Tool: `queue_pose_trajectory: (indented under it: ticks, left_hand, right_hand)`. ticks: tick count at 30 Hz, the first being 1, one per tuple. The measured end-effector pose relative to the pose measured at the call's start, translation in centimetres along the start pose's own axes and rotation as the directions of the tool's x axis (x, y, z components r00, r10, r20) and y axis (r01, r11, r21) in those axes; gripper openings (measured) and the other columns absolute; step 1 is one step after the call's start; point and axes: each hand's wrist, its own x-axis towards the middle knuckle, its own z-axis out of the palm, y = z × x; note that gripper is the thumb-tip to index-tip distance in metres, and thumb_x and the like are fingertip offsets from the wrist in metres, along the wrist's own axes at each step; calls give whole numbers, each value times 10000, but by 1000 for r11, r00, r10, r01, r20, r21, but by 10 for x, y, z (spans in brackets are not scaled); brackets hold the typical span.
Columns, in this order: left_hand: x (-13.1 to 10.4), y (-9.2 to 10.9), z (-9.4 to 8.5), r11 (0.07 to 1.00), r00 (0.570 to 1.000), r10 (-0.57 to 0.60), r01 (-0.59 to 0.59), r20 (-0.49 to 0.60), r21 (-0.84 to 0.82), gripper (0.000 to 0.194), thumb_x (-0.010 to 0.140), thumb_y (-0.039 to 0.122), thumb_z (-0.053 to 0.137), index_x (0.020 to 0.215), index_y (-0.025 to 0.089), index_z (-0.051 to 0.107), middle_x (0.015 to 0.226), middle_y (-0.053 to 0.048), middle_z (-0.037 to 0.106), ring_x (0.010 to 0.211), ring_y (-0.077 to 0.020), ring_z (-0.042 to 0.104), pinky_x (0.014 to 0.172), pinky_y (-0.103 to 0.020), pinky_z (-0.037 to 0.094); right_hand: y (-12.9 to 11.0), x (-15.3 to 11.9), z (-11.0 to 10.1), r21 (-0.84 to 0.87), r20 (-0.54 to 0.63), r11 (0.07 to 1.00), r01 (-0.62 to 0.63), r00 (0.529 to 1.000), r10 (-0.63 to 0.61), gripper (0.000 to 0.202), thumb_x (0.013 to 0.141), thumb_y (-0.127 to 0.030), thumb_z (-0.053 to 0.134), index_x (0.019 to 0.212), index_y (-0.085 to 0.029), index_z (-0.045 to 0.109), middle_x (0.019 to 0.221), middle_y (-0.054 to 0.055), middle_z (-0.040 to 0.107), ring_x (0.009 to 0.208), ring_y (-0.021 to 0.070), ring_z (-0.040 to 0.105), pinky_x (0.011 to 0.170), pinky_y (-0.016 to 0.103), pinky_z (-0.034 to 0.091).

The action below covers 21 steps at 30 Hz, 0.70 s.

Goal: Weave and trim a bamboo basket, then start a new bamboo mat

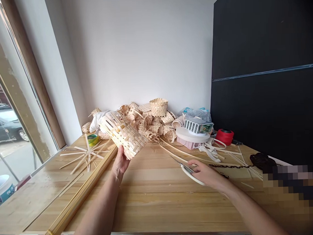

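Note:
A pale woven basket [126, 135] is tilted above the table, with my left hand [121, 160] gripping its lower edge. Loose strip ends stick out at its upper left. In my right hand [199, 171] is a pair of scissors [189, 173] with white handles, low over the table and apart from the basket. The blades point up and to the left. Whether the blades are parted is too small to tell.
Woven baskets [158, 107] are heaped against the wall. A strip bundle [79, 199] and crossed strips [89, 152] lie left. At right are a white round stand [193, 134], red thread [224, 137] and a dark cord [262, 160].

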Motion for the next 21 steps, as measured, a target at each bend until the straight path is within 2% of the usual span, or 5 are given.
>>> queue_pose_trajectory:
  ticks: [4,8,14,18,21]
  left_hand:
    - [-1,-2,-1,1000,996,5,-5,87,5,554,674,520,635,1135,229,536,1234,-49,534,1291,-248,275,1047,-387,296]
    - [-5,-5,0,994,984,-100,94,144,51,644,562,597,674,1077,222,575,1217,-75,547,1256,-307,326,1018,-451,309]
    - [-9,-6,4,991,978,-115,102,171,84,649,584,621,639,1085,216,566,1206,-83,550,1268,-309,304,1006,-475,315]
    - [-9,-7,8,995,986,-68,57,150,76,583,617,592,638,1061,220,576,1212,-76,546,1288,-293,267,1026,-453,299]
    - [-9,-9,12,997,989,-25,15,147,73,582,629,573,641,1088,224,565,1213,-73,546,1278,-280,295,1030,-435,303]
  right_hand:
    - [-16,-29,-10,664,92,746,-46,996,-21,491,617,-473,603,1037,-226,548,868,63,616,691,185,571,560,286,434]
    - [-40,-51,2,775,76,630,49,983,-170,506,666,-560,555,1050,-230,556,867,58,564,673,171,527,575,298,425]
    - [-73,-59,27,284,-147,877,388,921,-360,349,774,-362,489,1103,-246,473,862,44,564,740,194,532,692,320,440]
    - [-84,-50,39,-274,-248,819,504,786,-566,360,727,-156,468,1079,-225,490,948,78,561,853,230,528,711,325,416]
    - [-91,-39,43,-468,-241,762,447,766,-596,360,702,-141,479,1051,-221,512,903,71,559,820,225,536,678,305,406]
